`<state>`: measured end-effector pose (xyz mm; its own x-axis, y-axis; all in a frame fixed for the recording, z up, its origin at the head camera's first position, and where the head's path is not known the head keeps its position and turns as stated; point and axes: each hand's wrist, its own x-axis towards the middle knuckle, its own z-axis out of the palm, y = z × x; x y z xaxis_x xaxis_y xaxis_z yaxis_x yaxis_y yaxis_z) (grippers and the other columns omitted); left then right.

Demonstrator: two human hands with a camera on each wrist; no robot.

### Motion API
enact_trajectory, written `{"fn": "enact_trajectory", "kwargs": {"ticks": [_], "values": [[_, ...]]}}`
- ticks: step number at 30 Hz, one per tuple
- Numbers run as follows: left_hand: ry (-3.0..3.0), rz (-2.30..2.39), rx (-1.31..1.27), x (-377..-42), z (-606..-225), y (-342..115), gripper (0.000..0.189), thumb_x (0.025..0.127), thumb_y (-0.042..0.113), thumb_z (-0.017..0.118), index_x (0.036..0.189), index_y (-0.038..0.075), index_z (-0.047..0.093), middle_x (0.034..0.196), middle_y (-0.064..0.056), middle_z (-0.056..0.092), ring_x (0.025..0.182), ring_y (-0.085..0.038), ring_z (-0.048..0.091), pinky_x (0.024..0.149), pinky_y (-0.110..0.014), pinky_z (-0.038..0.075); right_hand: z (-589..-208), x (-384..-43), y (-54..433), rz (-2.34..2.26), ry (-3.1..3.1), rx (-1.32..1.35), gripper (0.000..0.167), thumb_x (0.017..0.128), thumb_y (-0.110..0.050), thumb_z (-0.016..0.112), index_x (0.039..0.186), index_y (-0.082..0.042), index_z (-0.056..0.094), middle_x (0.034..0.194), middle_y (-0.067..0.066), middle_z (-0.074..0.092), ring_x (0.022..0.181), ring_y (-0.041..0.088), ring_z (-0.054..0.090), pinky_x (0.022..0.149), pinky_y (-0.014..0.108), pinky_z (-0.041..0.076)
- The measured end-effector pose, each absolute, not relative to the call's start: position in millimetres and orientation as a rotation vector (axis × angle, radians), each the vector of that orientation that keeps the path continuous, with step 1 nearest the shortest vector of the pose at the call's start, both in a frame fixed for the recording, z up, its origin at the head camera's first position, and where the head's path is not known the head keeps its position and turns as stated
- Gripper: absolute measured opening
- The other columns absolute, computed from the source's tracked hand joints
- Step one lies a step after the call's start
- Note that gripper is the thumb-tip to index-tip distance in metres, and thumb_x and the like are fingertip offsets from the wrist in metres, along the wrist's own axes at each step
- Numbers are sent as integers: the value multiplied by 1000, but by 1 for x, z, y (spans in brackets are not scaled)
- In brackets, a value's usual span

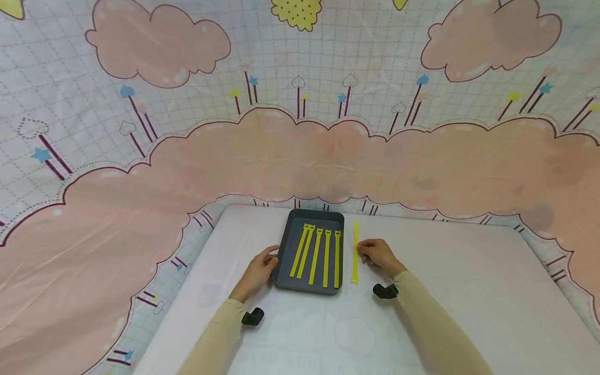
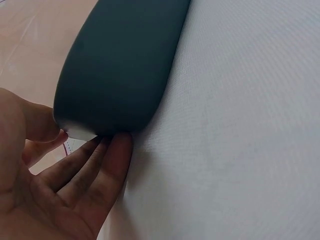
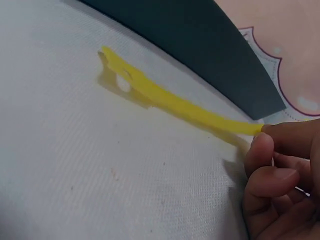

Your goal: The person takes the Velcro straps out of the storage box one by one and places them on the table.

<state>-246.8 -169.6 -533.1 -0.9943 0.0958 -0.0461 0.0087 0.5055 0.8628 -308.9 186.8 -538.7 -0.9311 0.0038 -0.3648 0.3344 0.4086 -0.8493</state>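
Note:
My right hand (image 1: pixel 377 254) pinches a yellow hook-and-loop cable tie (image 3: pixel 175 102) between thumb and finger. Its slotted head points toward me, and the strap lies lengthwise just right of a dark grey tray (image 1: pixel 307 288). In the right wrist view the head end bends slightly up, with a shadow under it. At the tray's left side, my left hand (image 1: pixel 259 268) rests fingertips (image 2: pixel 120 145) against the outer wall, fingers fairly straight. Inside the tray several yellow cable ties (image 1: pixel 326 258) lie side by side, their heads at the far end.
The tray stands on a white-covered table (image 1: pixel 450 291) near its back edge. A patterned cloth (image 1: pixel 375 166) with clouds hangs behind and around the table. Small black devices (image 1: pixel 253 316) are on both wrists.

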Motion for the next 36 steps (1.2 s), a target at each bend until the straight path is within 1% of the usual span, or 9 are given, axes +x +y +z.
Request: {"fn": "enact_trajectory", "kwargs": {"ticks": [3, 8, 12, 16, 18, 23, 29, 33, 36], "values": [[2649, 1512, 93, -246, -532, -169, 43, 102, 15, 52, 144, 16, 49, 127, -19, 65, 113, -29, 64, 82, -36, 54, -538, -309, 187, -1562, 2354, 288, 26, 99, -18, 57, 117, -1, 66, 81, 3, 62, 64, 11, 54, 55, 23, 44], [2657, 1501, 98, -245, -532, -169, 43, 102, 15, 52, 144, 16, 49, 127, -20, 64, 116, -31, 63, 87, -40, 54, -535, -303, 185, -1585, 2357, 254, 28, 100, -20, 56, 121, -3, 63, 89, 4, 61, 70, 13, 54, 59, 24, 46], [2671, 1498, 116, -244, -533, -170, 43, 102, 13, 52, 144, 14, 49, 128, -21, 64, 118, -34, 62, 90, -45, 54, -529, -298, 183, -1598, 2388, 209, 29, 100, -20, 56, 124, -5, 61, 97, 7, 61, 77, 17, 56, 64, 26, 48], [2670, 1510, 113, -244, -533, -170, 43, 101, 13, 52, 144, 14, 49, 128, -22, 64, 119, -35, 62, 92, -46, 53, -519, -295, 181, -1631, 2397, 195, 29, 100, -21, 55, 125, -6, 60, 107, 10, 62, 84, 19, 59, 72, 27, 51], [2672, 1510, 124, -244, -533, -170, 43, 102, 12, 51, 144, 13, 49, 128, -23, 64, 118, -35, 62, 90, -45, 53, -514, -293, 181, -1647, 2394, 186, 30, 101, -22, 55, 126, -5, 59, 113, 12, 62, 88, 19, 60, 75, 27, 52], [2665, 1508, 121, -244, -534, -169, 42, 102, 13, 51, 144, 14, 48, 128, -22, 64, 114, -32, 63, 84, -38, 54, -504, -285, 180, -1692, 2367, 153, 33, 101, -24, 55, 128, -4, 58, 123, 17, 60, 94, 19, 60, 78, 25, 51], [2665, 1510, 113, -245, -535, -170, 42, 102, 14, 51, 144, 16, 49, 128, -20, 64, 113, -29, 63, 83, -37, 53, -489, -273, 177, -1732, 2384, 57, 37, 101, -24, 56, 130, -2, 56, 126, 19, 58, 94, 19, 60, 81, 26, 51], [2672, 1512, 120, -245, -535, -169, 42, 102, 13, 52, 144, 15, 49, 127, -21, 64, 112, -29, 63, 83, -37, 53, -475, -265, 175, -1767, 2435, -46, 32, 100, -22, 57, 125, -3, 58, 122, 19, 59, 93, 19, 62, 82, 28, 53], [2670, 1511, 114, -245, -535, -169, 42, 102, 13, 52, 144, 16, 49, 127, -20, 65, 112, -28, 64, 82, -36, 53, -464, -259, 172, -1767, 2494, -131, 27, 100, -22, 58, 122, -5, 58, 122, 20, 60, 96, 24, 65, 82, 30, 55]]}}
